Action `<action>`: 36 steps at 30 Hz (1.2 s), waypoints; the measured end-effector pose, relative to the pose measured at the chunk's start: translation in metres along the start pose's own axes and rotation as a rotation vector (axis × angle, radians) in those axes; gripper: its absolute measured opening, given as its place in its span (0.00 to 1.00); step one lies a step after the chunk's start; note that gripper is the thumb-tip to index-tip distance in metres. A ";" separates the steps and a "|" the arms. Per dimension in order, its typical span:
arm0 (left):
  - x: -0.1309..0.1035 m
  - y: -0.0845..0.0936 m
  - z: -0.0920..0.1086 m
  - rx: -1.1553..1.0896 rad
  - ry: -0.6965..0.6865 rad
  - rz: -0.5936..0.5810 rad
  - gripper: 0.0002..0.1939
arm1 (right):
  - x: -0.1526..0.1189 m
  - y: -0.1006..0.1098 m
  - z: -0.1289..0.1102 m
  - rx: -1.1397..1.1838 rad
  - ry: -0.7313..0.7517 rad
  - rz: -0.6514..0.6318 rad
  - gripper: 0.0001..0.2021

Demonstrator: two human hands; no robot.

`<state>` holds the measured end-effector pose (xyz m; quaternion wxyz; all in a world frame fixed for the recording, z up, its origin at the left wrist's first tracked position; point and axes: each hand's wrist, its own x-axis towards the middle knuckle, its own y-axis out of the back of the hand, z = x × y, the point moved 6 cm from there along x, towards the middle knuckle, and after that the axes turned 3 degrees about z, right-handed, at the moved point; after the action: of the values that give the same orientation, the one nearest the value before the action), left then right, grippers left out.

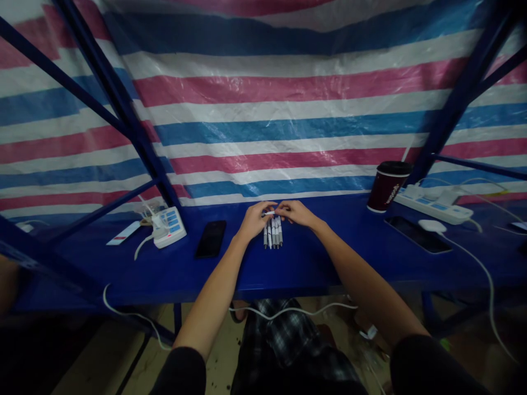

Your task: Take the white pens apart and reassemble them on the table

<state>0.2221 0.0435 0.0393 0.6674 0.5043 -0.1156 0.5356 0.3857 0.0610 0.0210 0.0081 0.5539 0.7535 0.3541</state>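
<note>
Several white-and-grey pens [273, 235] lie side by side on the blue table [288, 274], their tips toward me. Just beyond their far ends, both hands meet over one small white pen-like piece [269, 213] lying crosswise. My left hand [257, 218] pinches this piece from the left. My right hand [295, 213] has its thumb and fingers closed at the piece's right end, where the fingertips hide part of it. The far ends of the row are partly covered by the fingers.
A black phone [211, 239] and a white power strip [169, 227] lie left. At right are a dark lidded cup [387, 186] with a straw, another power strip [432, 206], a second phone [418, 235] and a white charger [432, 225]. A cable [304, 311] hangs below the front edge.
</note>
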 end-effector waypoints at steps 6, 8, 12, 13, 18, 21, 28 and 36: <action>-0.001 -0.001 -0.004 -0.004 0.067 -0.011 0.19 | 0.000 0.004 -0.007 -0.075 0.047 0.048 0.13; -0.001 -0.003 -0.008 0.054 0.108 -0.050 0.17 | 0.000 0.006 -0.010 -0.113 0.067 0.072 0.13; -0.002 -0.005 -0.009 0.216 0.102 -0.155 0.13 | -0.001 0.008 -0.015 -0.145 0.122 0.093 0.12; -0.002 -0.004 -0.009 0.236 0.091 -0.161 0.13 | -0.001 0.008 -0.015 -0.151 0.121 0.082 0.13; -0.002 -0.002 -0.005 0.268 0.023 -0.157 0.13 | -0.001 0.007 -0.013 -0.193 0.075 0.025 0.17; -0.002 -0.001 -0.003 0.259 -0.002 -0.153 0.12 | -0.001 0.007 -0.012 -0.147 0.061 0.047 0.16; -0.001 0.007 -0.006 -0.036 0.193 0.032 0.14 | 0.002 0.010 -0.007 0.405 -0.021 0.146 0.23; -0.002 0.007 -0.005 -0.156 0.269 0.073 0.15 | 0.001 0.013 -0.015 0.448 0.006 0.235 0.22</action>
<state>0.2141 0.0456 0.0398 0.6943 0.3700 -0.0848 0.6114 0.3903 0.0555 0.0393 -0.1585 0.6247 0.7435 0.1785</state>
